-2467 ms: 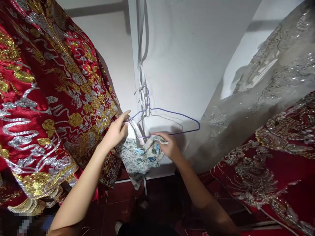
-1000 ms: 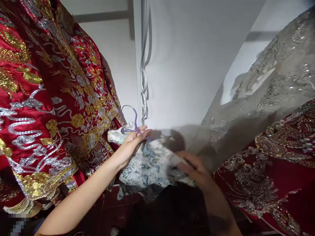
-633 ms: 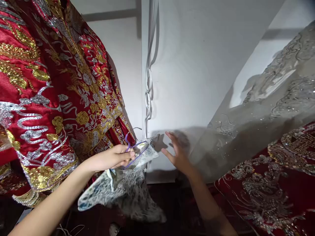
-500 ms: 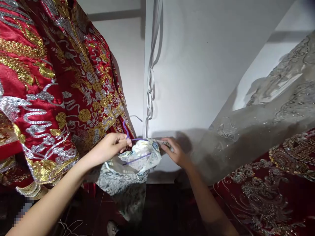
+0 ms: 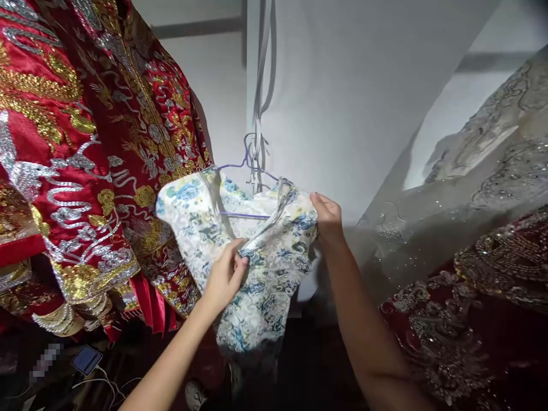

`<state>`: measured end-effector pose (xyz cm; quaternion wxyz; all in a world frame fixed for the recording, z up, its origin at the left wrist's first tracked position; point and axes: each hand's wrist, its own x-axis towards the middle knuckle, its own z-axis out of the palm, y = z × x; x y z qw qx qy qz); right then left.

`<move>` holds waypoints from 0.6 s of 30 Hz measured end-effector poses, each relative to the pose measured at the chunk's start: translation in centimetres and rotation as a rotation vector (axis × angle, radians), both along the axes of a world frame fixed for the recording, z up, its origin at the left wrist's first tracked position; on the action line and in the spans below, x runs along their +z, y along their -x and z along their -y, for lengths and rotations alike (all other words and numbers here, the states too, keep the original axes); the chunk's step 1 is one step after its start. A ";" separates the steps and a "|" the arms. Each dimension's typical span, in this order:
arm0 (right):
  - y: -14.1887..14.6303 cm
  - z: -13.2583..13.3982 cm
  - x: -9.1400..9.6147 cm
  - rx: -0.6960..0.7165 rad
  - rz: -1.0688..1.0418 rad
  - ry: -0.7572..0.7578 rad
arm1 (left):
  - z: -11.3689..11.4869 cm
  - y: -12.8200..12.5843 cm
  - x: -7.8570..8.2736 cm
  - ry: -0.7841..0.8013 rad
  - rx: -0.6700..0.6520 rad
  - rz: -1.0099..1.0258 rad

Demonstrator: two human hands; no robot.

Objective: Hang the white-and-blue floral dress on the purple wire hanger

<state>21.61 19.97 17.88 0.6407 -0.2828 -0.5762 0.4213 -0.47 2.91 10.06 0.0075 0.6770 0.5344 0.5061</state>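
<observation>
A white dress with blue and yellow flowers (image 5: 257, 291) hangs on a thin purple clothes hanger (image 5: 233, 166). The hanger's hook is up by the white looped cord (image 5: 258, 128); whether it is caught in a loop I cannot tell. At the bottom of the V-neckline, my left hand (image 5: 226, 273) is closed, thumb and fingers pinching the fabric. My right hand (image 5: 329, 216) grips the dress at its right shoulder, with the fingertips partly hidden behind the cloth. Through the neck opening shows the hanger's lower bar.
Red jackets with gold and silver embroidery (image 5: 149, 131) hang close on the left. A pale sheer beaded gown (image 5: 505, 154) and a dark red beaded garment (image 5: 471, 319) fill the right. Below left lies a phone-like device (image 5: 87, 359) with white cables. A white wall (image 5: 334, 103) stands behind.
The dress, bunched and lower before, now hangs spread out on the upright hanger. My left hand has let go of the hanger and moved to the neckline; my right hand has risen to the shoulder.
</observation>
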 end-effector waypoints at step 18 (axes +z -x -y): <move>0.2 11.7 -13.9 -0.613 0.211 -0.062 | 0.5 -0.7 -5.0 0.522 -0.297 0.268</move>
